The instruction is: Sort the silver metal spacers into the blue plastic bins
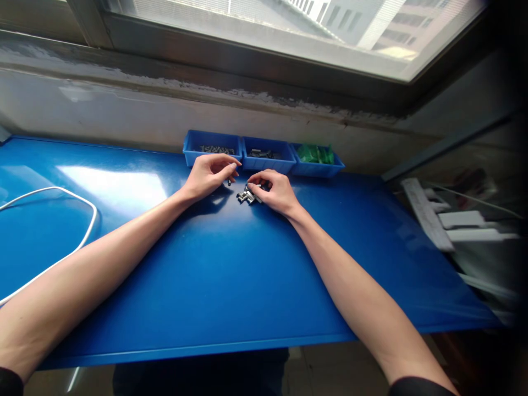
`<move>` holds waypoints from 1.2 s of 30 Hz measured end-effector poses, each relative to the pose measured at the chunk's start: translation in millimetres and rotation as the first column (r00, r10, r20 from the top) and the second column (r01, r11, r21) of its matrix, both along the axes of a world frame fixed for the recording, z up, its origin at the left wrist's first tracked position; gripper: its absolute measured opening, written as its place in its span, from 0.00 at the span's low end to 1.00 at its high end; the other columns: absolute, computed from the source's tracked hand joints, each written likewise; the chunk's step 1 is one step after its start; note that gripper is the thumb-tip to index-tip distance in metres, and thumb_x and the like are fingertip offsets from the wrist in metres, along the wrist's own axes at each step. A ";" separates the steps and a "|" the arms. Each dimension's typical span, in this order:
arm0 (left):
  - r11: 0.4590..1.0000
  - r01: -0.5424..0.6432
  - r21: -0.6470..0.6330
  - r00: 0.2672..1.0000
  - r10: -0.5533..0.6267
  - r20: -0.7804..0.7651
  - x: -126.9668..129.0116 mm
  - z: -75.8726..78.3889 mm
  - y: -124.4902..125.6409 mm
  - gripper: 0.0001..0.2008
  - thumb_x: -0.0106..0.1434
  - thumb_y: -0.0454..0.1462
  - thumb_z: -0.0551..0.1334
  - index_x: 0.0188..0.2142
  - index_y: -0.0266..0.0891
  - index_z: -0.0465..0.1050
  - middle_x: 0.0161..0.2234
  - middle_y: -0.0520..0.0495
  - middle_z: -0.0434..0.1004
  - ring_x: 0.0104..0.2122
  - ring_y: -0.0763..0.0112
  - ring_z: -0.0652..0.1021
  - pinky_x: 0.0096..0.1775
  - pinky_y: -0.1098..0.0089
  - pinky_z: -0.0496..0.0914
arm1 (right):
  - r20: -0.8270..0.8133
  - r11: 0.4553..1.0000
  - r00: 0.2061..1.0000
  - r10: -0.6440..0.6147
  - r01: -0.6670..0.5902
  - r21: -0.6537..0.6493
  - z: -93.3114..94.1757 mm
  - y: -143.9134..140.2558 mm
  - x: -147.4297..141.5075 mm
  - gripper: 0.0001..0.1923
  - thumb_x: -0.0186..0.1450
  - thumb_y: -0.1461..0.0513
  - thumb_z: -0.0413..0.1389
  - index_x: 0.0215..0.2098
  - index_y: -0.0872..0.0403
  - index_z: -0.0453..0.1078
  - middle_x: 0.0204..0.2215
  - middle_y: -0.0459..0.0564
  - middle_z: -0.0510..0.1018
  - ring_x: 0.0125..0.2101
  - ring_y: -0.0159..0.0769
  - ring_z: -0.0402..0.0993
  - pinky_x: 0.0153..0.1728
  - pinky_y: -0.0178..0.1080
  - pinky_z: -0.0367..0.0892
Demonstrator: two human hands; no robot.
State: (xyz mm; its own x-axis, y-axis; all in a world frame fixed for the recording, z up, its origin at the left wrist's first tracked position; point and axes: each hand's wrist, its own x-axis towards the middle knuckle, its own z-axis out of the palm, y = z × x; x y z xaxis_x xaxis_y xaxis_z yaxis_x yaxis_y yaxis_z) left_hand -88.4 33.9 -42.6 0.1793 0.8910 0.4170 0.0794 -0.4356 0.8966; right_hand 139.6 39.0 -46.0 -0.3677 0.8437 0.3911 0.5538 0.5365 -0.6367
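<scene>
A small pile of shiny, dark and silver metal parts (246, 196) lies on the blue table. My right hand (277, 191) reaches over its right side, fingers bent and closed together at the parts. Whatever lies between those fingertips is hidden. To the left of the pile, my left hand (209, 175) hovers just above the table in front of the bins. Its thumb and fingers are pinched, and a small dark metal part (229, 182) shows beneath the fingertips. The exact kind of these parts is too small to tell.
Three joined blue bins stand against the wall: the left bin (212, 141) and middle bin (270, 165) hold small metal parts, the right one green packets (315, 154). A white cable (93, 220) loops at left. White pieces (462, 220) sit beyond the right edge.
</scene>
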 end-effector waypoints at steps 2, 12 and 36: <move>0.999 0.005 0.051 0.996 0.000 -0.094 -0.3 0.4 -1.9 0.17 0.67 0.47 0.67 0.42 0.34 0.83 0.34 0.43 0.86 0.30 0.67 0.84 0.36 0.69 0.77 | -0.045 0.999 0.999 0.002 -0.004 -0.046 0.9 -0.3 0.0 0.10 0.63 0.59 0.64 0.41 0.53 0.83 0.34 0.49 0.84 0.35 0.39 0.78 0.42 0.41 0.71; 0.924 0.196 0.329 0.776 0.059 -0.628 -1.5 -2.5 -6.7 0.16 0.69 0.48 0.66 0.46 0.41 0.84 0.40 0.43 0.78 0.38 0.64 0.78 0.39 0.66 0.70 | -0.072 0.978 0.997 0.012 -0.027 -0.207 6.0 9.2 16.3 0.15 0.59 0.55 0.68 0.42 0.54 0.85 0.37 0.52 0.87 0.33 0.38 0.78 0.34 0.39 0.70; 0.933 0.015 0.360 0.773 0.217 -0.596 -1.3 -7.5 -2.1 0.14 0.66 0.38 0.61 0.42 0.37 0.85 0.44 0.39 0.84 0.44 0.56 0.82 0.49 0.59 0.74 | 0.017 0.995 0.998 0.061 -0.059 -0.077 7.3 6.4 22.0 0.13 0.66 0.55 0.65 0.44 0.52 0.85 0.40 0.53 0.86 0.34 0.38 0.78 0.38 0.41 0.73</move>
